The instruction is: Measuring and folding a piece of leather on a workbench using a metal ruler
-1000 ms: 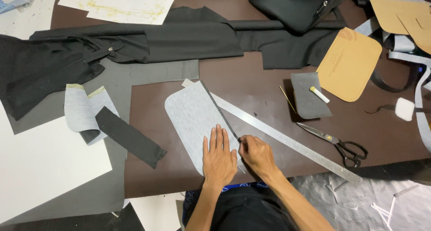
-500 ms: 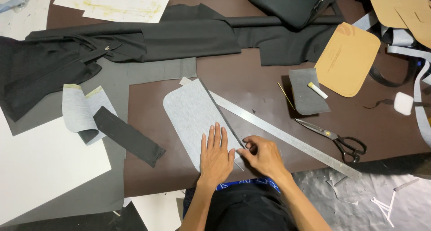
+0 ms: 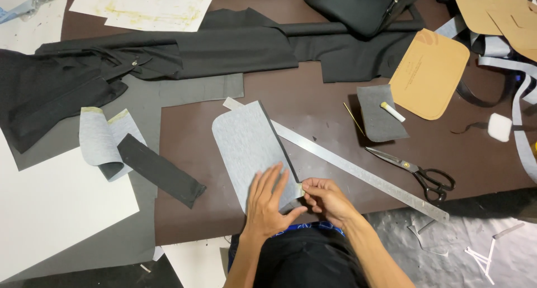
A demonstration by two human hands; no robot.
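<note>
A: Where's the piece?
B: Light grey felt panel with rounded corners (image 3: pixel 249 148) lies flat on the dark brown worktop (image 3: pixel 313 98), near the front edge, roughly centre.

A: Left hand?
B: Left hand (image 3: pixel 269 201) is flat on the panel's near end, fingers spread, pressing it down.

A: Right?
B: Right hand (image 3: pixel 324 197) sits at the panel's lower right edge, fingertips pressed together on something small and pale at that edge. Too small to tell what it is.

A: Ruler?
B: Long steel ruler (image 3: pixel 358 170) runs diagonally along the panel's right edge, from under its top corner out toward the front right edge of the worktop. Right hand is just beside it.

A: Anything else close?
B: Black-handled scissors (image 3: pixel 417 170) lie just beyond the ruler, to the right. Small dark grey fabric piece (image 3: pixel 380 114) with a white chalk stick (image 3: pixel 392 112) on it sits further back. Tan card template (image 3: pixel 428 72) toward the back right. Black fabric strip (image 3: pixel 159 169) and curled grey piece (image 3: pixel 103 140) to the left. Black garment (image 3: pixel 140 64) is spread across the back.
</note>
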